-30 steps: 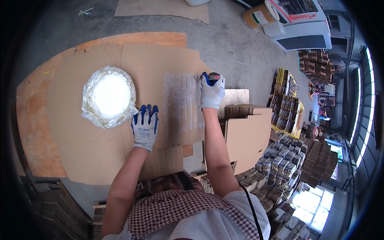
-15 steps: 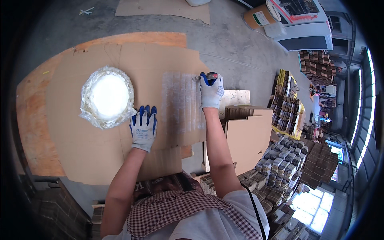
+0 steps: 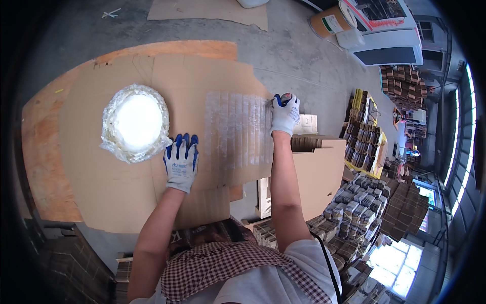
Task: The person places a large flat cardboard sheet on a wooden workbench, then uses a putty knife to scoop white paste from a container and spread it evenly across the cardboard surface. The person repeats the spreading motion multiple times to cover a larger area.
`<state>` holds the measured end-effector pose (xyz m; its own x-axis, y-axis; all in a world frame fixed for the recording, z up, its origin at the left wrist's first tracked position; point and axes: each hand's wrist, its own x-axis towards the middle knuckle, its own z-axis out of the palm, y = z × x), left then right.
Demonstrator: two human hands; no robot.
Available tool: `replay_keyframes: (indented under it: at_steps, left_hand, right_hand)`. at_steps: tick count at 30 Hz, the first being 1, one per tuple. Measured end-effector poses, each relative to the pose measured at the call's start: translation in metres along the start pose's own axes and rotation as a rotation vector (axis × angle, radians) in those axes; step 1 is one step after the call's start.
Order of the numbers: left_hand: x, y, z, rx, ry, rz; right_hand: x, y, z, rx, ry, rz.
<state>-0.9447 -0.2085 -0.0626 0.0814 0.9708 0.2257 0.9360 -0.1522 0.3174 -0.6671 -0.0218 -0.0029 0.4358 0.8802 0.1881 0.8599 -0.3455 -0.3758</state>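
My left hand [image 3: 180,163], in a white glove with blue fingers, lies flat on a large cardboard sheet [image 3: 96,187], fingers stretched out. Beside its fingertips is a round, bright white thing [image 3: 135,119] with crinkled clear plastic around its rim. My right hand [image 3: 285,115], gloved alike, is closed at the sheet's right edge around a small dark tool with a red end [image 3: 286,96]; the fingers hide most of it, so its kind cannot be told. Left of that hand, a patch of shiny translucent stripes [image 3: 235,129] runs side by side across the cardboard.
Under the sheet is a wooden board [image 3: 43,172]. Folded cardboard [image 3: 316,177] stands to the right, near bundled cardboard stacks [image 3: 349,207]. Farther off are a brown drum [image 3: 331,21], a white machine [image 3: 390,43] and more stacks [image 3: 362,131].
My right hand has moved right with the tool, and the striped patch now reaches farther right on the cardboard. My left hand has stayed in place.
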Motion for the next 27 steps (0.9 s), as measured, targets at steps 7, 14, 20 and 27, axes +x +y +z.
replay_keyframes:
  at_steps: [7, 14, 20, 27]
  left_hand:
    - [0.002, 0.003, -0.004, 0.016, 0.019, 0.015]
    - [-0.002, 0.002, 0.000, 0.007, -0.010, -0.013]
    - [-0.003, 0.000, -0.003, 0.006, -0.005, -0.019]
    - [-0.003, 0.001, 0.000, -0.005, -0.019, -0.024]
  right_hand:
    - [0.001, 0.005, 0.007, -0.003, -0.039, -0.045]
    - [-0.006, 0.022, -0.002, -0.073, -0.046, -0.085]
    - [-0.070, -0.021, -0.048, 0.134, -0.226, -0.142]
    - [-0.180, -0.019, -0.078, 0.196, -0.486, -0.302]
